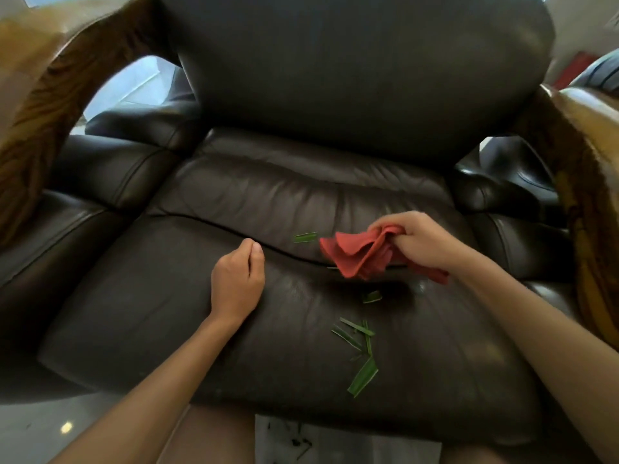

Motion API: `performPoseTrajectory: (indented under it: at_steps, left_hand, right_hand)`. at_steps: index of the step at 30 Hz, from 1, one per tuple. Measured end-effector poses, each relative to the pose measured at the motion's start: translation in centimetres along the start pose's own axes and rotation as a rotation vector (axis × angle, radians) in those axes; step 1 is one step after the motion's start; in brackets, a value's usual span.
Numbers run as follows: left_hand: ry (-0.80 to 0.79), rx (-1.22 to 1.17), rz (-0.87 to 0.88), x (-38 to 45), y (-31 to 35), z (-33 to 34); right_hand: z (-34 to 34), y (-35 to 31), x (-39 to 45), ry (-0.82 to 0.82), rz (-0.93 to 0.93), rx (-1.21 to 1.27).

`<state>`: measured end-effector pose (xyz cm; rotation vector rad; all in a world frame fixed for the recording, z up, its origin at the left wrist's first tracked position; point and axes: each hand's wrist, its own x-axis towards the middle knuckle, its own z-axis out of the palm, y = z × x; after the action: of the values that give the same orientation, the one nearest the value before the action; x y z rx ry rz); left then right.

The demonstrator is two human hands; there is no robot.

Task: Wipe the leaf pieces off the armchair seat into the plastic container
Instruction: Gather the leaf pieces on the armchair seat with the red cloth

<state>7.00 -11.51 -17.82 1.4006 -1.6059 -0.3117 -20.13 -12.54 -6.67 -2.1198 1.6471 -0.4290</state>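
Note:
Green leaf pieces lie on the dark brown leather armchair seat (160, 316): one leaf piece (305, 237) near the seat crease, another (371, 297) under the cloth's shadow, and a cluster of several (360, 349) toward the front edge. My right hand (425, 241) grips a bunched red cloth (363, 254) just above the seat at its right middle. My left hand (239, 279) rests on the seat left of the leaves, fingers curled, holding nothing. A clear plastic container (345, 443) with dark bits in it shows below the seat's front edge.
The padded backrest (361, 68) rises behind the seat. Curved wooden armrests stand at the left (43, 105) and right (589, 182). Light tiled floor (50, 426) shows at the lower left.

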Motion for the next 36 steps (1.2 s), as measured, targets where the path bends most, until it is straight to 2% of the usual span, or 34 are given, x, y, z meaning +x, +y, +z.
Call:
performPoseTrajectory:
  at_steps: [5, 8, 11, 16, 22, 27, 29, 32, 36]
  left_hand:
    - [-0.085, 0.139, -0.006, 0.5, 0.2, 0.3]
    - [-0.183, 0.145, 0.050, 1.5, 0.9, 0.8]
    - [-0.283, 0.153, 0.103, 2.8, 2.2, 2.5]
    - [-0.333, 0.184, 0.053, 3.9, 2.7, 4.9]
    - [-0.336, 0.179, -0.037, 4.5, 2.4, 5.4]
    - [-0.462, 0.020, 0.076, 3.2, 2.9, 4.6]
    - [-0.411, 0.029, 0.091, 2.9, 3.0, 4.5]
    - [-0.286, 0.056, -0.005, 3.2, 2.9, 4.6]
    - [-0.234, 0.087, -0.046, 3.2, 2.7, 4.8]
  right_hand:
    - [-1.2, 1.6, 0.8, 0.268, 0.101, -0.119]
    - [0.8, 3.4, -0.6, 0.253, 0.197, -0.257]
    - [4.0, 4.8, -2.2, 0.262, 0.234, -0.277]
    - [6.5, 5.6, -2.8, 0.460, 0.178, -0.382]
    - [6.5, 6.0, -2.6, 0.474, 0.145, -0.420]
    - [6.7, 6.1, -2.6, 0.509, 0.119, -0.403]
    - [6.7, 6.2, -2.6, 0.523, 0.112, -0.396]
    - [6.9, 6.3, -2.6, 0.529, 0.106, -0.391]
    - [6.9, 6.7, -2.5, 0.519, 0.120, -0.349]
